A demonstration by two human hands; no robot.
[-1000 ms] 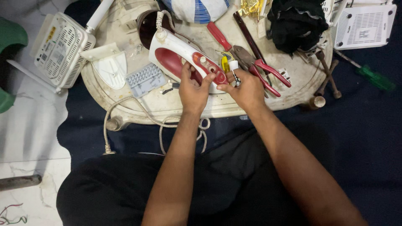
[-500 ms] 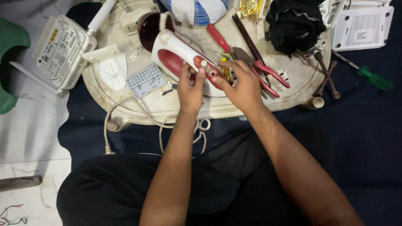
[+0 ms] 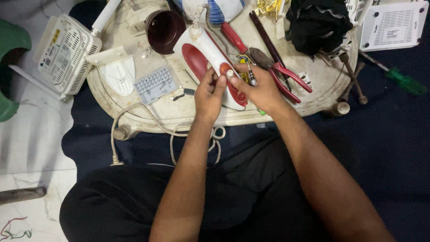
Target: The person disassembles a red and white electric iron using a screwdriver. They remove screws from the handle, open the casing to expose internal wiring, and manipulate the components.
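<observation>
The iron (image 3: 207,62) is lying on its side in the middle of the tray (image 3: 134,112), red handle facing up, its cord running off the near rim and looping down over the dark cloth. The left hand (image 3: 209,92) is curling over the iron's near end, fingers half closed, thumb and forefinger pinching at the small white knob on the red handle. The right hand (image 3: 260,87) is pressing in beside it, fingers bent around a slim tool with a yellow and metal tip; whether that tip is touching the iron, I cannot tell. The two hands are meeting fingertip to fingertip over the handle.

Just right of the right hand, red pliers (image 3: 286,74) are lying open, nearly touching the knuckles. A red screwdriver (image 3: 233,38) is sitting behind the iron, a brown cup (image 3: 163,29) at the far left of it. A grey keypad (image 3: 153,83) and a white cover (image 3: 117,74) are leaving a bare strip of tray to the left. The near rim is running right under both wrists. A black cloth (image 3: 318,22) is crowding the far right corner.
</observation>
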